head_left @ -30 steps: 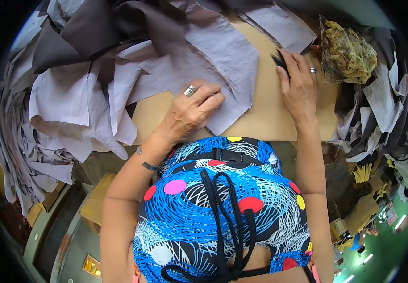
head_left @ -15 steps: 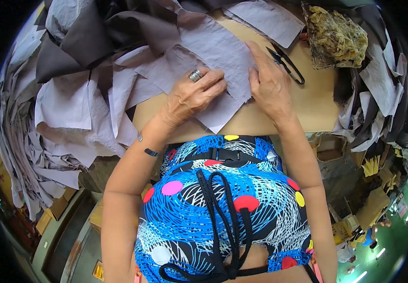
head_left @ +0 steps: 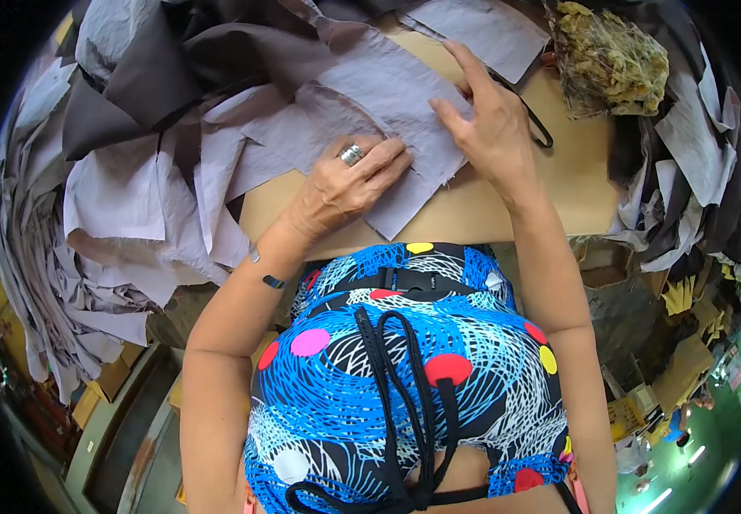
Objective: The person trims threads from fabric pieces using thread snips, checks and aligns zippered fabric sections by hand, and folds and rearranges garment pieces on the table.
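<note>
On fabric (head_left: 426,111), left hand (head_left: 355,178), right hand (head_left: 497,128) beside snips (head_left: 542,130), buckle (head_left: 418,281) lettering illegible

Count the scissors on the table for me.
1: the black scissors, beside the right hand, which partly covers them. More may be hidden under the cloth.

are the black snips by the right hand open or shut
Cannot tell: the right hand hides the blades of the black snips, and only part of the handle shows.
</note>
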`<state>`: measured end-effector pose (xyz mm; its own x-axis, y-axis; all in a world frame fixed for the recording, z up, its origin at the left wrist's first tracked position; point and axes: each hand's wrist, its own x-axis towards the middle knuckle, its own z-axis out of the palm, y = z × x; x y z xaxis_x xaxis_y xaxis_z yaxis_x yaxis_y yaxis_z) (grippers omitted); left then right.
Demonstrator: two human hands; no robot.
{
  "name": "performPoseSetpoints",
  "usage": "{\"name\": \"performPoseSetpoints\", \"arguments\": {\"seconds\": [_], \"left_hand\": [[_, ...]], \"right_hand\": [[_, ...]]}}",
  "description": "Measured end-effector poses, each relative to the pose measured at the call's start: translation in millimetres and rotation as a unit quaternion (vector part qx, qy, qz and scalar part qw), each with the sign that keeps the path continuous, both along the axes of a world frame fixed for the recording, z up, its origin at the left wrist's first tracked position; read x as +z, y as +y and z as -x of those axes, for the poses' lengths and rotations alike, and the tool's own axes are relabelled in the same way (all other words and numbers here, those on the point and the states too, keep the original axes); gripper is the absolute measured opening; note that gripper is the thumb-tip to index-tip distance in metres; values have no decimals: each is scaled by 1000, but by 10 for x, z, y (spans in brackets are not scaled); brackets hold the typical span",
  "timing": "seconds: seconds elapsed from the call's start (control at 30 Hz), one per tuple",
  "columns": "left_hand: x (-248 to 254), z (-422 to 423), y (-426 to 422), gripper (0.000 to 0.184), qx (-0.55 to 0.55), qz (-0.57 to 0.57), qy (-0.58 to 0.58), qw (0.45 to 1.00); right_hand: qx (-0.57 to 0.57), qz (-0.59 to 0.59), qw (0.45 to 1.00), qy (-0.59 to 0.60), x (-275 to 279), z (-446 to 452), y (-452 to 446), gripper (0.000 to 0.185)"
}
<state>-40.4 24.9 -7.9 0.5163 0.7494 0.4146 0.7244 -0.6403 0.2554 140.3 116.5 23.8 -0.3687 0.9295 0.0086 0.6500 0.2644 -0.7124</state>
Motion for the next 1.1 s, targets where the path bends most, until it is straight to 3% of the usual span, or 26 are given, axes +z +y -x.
{"name": "performPoseSetpoints", "arguments": {"seconds": [0.1,0.3,0.53,0.63,0.97,1.1], "left_hand": [[-33,2,-11,36,1,-1,-2,1000],[-43,-3,-23,35,26,-5,0,1000],[59,-64,-90,39,34,2,90,995],[239,-158,-142,43,33,70,127,989],[151,-350,-266,45,79,62,139,985],[206,-267,-210,43,-24,85,79,993]], "right_hand": [[38,-35,998,-29,-80,61,80,50],[77,-166,977,114,-313,30,91,43],[91,-202,968,118,-386,10,91,43],[93,-205,969,102,-403,4,87,43],[102,-213,968,81,-393,-30,80,40],[113,-185,974,70,-341,-25,68,42]]}}
